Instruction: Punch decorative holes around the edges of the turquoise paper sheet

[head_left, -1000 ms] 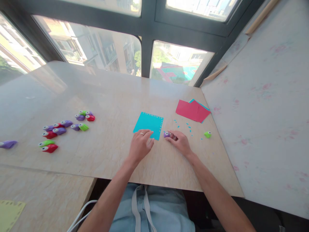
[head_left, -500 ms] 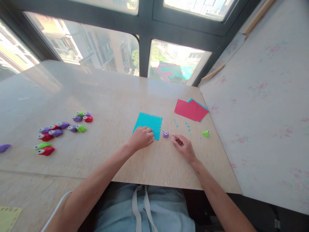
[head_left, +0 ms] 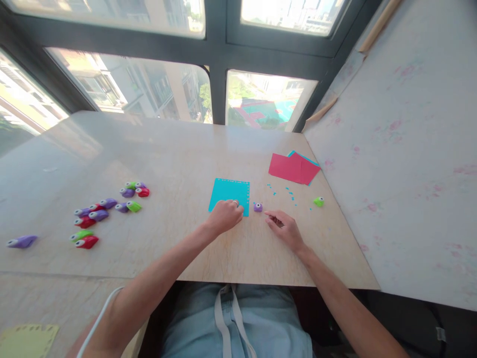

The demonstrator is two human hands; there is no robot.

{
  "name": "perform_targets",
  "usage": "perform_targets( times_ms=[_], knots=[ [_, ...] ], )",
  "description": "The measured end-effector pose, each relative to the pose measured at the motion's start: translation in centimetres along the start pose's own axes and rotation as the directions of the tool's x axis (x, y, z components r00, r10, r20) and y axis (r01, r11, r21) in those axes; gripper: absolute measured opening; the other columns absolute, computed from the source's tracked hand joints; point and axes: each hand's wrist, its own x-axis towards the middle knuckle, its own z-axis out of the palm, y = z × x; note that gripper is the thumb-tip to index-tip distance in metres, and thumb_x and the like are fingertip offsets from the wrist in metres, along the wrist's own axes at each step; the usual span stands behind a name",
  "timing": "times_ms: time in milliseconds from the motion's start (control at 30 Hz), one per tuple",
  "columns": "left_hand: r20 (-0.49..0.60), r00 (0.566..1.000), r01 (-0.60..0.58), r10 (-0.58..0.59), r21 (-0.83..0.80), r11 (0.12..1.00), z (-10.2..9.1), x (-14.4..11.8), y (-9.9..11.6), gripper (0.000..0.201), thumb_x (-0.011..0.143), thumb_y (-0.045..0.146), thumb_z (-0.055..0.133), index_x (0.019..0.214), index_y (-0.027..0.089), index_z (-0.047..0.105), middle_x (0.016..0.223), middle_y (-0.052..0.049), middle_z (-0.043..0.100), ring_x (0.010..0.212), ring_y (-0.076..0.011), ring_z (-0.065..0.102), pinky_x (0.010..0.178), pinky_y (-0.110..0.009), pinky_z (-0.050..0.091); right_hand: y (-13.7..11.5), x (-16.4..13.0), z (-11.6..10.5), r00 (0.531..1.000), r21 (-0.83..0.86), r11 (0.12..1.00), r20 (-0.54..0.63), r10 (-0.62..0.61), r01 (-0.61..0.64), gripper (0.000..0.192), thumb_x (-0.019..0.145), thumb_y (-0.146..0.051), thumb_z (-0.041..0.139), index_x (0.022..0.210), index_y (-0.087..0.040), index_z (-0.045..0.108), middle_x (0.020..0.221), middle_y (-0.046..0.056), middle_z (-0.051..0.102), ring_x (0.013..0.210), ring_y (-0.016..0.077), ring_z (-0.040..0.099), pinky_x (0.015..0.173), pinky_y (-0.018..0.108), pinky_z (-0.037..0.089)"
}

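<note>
A sheet of blue paper (head_left: 229, 190) with punched notches along its far and right edges lies on the table before me. My left hand (head_left: 226, 216), a ring on one finger, rests on its near part with the fingers curled; the fingertips are hidden. Just right of the sheet stands a small purple clip-like piece (head_left: 258, 207) with one round eye. My right hand (head_left: 283, 227) lies beside it, index finger reaching out and the thumb apart. A small gap separates that fingertip from the purple piece, and nothing shows in this hand.
Several red, green and purple eyed pieces (head_left: 99, 216) are grouped at left. Blue paper bits (head_left: 289, 192) lie scattered near a green eyed piece (head_left: 318, 201). Red sheets (head_left: 292, 169) sit farther back by the wall (head_left: 410, 164). A yellow notched sheet (head_left: 30, 340) is at lower left.
My left hand has slid right over the blue paper and its fingers are more curled. My right hand has barely moved. The view has shifted slightly.
</note>
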Motion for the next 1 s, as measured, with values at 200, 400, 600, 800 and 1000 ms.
perform_targets(
  times_ms=[200,400,600,800,1000],
  knots=[
    [-0.015,1.000,-0.007,0.007,0.022,1.000,-0.1,-0.6,0.8,0.032,0.093,0.035,0.047,0.080,0.013,0.066,0.085,-0.012,0.067,0.076,-0.0190,0.062,0.056,-0.024,0.039,0.0,0.6,0.7,1.000,-0.046,0.999,0.000,0.020,-0.020,0.030,0.091,-0.029,0.055,0.116,-0.017,0.066,0.094,0.008,0.068,0.076,0.0148,0.062,0.071,0.028,0.052],
    [-0.030,1.000,-0.009,0.010,0.043,0.999,0.1,-1.5,2.3,0.032,0.095,0.037,0.045,0.089,0.015,0.067,0.100,-0.013,0.068,0.093,-0.0239,0.066,0.063,-0.028,0.047,-0.2,2.4,1.1,0.998,-0.182,0.983,0.063,0.014,-0.002,0.030,0.092,-0.031,0.056,0.116,-0.017,0.067,0.096,0.008,0.068,0.083,0.0182,0.062,0.078,0.033,0.050],
    [-0.018,0.998,0.055,-0.055,0.001,0.998,0.2,-1.3,2.5,0.031,0.093,0.041,0.051,0.088,0.016,0.067,0.102,-0.011,0.070,0.093,-0.0234,0.067,0.067,-0.030,0.049,0.0,3.6,1.3,0.994,-0.210,0.977,0.110,0.007,0.017,0.026,0.091,-0.035,0.059,0.108,-0.020,0.070,0.094,0.007,0.069,0.085,0.0189,0.064,0.080,0.033,0.049],
    [-0.006,0.983,0.182,-0.182,-0.053,0.982,0.5,-0.9,3.0,0.031,0.091,0.044,0.055,0.093,0.017,0.067,0.102,-0.010,0.069,0.092,-0.0235,0.066,0.069,-0.032,0.048,0.0,3.6,1.5,0.996,-0.212,0.977,0.076,0.035,-0.018,0.036,0.090,-0.041,0.059,0.116,-0.018,0.068,0.094,0.008,0.070,0.081,0.0187,0.064,0.077,0.032,0.050],
    [0.005,0.967,0.257,-0.257,-0.047,0.965,-0.3,0.1,3.5,0.031,0.088,0.046,0.058,0.090,0.016,0.068,0.098,-0.011,0.069,0.093,-0.0264,0.065,0.069,-0.034,0.048,-0.1,3.7,1.3,0.992,-0.210,0.978,0.124,0.015,0.011,0.035,0.092,-0.042,0.057,0.118,-0.021,0.067,0.099,0.007,0.069,0.086,0.0188,0.064,0.080,0.031,0.049]
  ],
)
